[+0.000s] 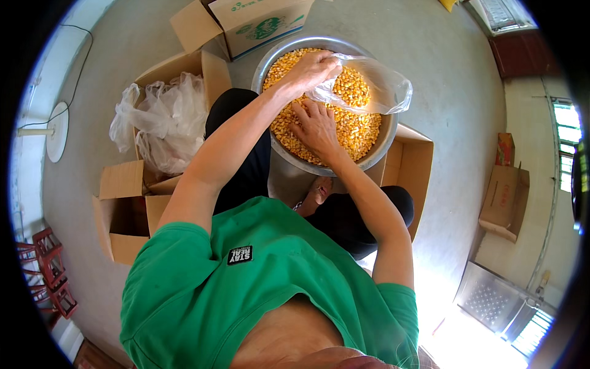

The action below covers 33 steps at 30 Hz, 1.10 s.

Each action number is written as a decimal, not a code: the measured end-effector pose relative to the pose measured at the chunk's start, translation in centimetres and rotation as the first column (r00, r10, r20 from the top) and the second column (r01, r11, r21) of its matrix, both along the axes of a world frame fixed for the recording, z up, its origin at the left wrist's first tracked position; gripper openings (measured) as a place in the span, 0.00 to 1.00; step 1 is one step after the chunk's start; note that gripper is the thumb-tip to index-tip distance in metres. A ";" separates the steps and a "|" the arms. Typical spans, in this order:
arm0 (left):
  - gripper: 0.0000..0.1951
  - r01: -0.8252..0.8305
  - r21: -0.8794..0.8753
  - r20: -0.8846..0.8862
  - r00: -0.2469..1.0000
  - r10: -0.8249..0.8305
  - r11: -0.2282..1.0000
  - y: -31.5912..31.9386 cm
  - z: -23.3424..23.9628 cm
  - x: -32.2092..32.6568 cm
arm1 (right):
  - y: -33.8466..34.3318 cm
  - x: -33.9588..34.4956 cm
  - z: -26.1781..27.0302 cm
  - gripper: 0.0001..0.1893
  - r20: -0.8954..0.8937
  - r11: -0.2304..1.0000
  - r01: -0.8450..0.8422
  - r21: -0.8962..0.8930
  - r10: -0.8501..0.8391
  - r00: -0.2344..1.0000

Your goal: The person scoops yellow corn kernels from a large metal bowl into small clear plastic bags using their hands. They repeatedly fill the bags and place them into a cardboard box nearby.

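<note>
A wide metal basin (393, 133) full of yellow corn kernels (364, 133) stands in front of me. Up at the basin's far half, my left hand (318, 69) grips the gathered edge of a clear plastic bag (392, 92), which spreads to the right over the rim. Kernels show in or through the bag; which of the two I cannot tell. Just below, my right hand (317, 127) rests palm down on the kernels, fingers somewhat spread and their tips partly sunk among them near the bag's lower edge.
Left of my knee, an open cardboard box (216, 76) overflows with crumpled plastic bags (170, 115). Other open cartons stand nearer me (124, 249), beyond the basin (262, 27) and beside its right side (415, 161). Red stools (50, 258) are at far left; my knees flank the basin's near side.
</note>
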<state>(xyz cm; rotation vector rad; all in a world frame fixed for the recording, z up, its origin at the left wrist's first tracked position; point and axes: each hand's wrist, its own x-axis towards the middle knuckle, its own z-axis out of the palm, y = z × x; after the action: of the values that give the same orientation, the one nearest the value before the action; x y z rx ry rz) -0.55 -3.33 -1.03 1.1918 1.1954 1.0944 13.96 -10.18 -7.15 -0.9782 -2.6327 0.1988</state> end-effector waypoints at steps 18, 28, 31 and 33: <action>0.13 -0.039 -0.013 0.141 0.989 0.040 0.999 0.1 -0.1 0.7 | 2.1 2.5 -0.7 0.11 -0.224 0.979 0.133 -0.156 -0.166 0.960; 0.15 0.010 -0.022 -0.032 0.999 -0.011 1.000 0.1 0.4 0.2 | 3.0 3.2 11.2 0.15 -0.299 0.299 -0.203 -0.932 -0.325 0.897; 0.17 0.005 -0.012 -0.035 0.999 -0.005 1.000 0.0 0.4 0.5 | 4.8 4.4 12.3 0.14 -0.379 0.349 -0.224 -0.910 -0.481 0.790; 0.18 0.018 -0.032 -0.037 0.999 -0.020 0.999 0.2 0.1 0.3 | 7.3 4.4 12.1 0.13 -0.316 0.313 -0.144 -0.939 -0.616 0.721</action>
<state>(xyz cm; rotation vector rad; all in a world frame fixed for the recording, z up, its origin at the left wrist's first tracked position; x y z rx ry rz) -0.29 -3.09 -0.88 1.2014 1.2231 1.0397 18.38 -2.85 4.91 -1.2768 -1.4463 1.8009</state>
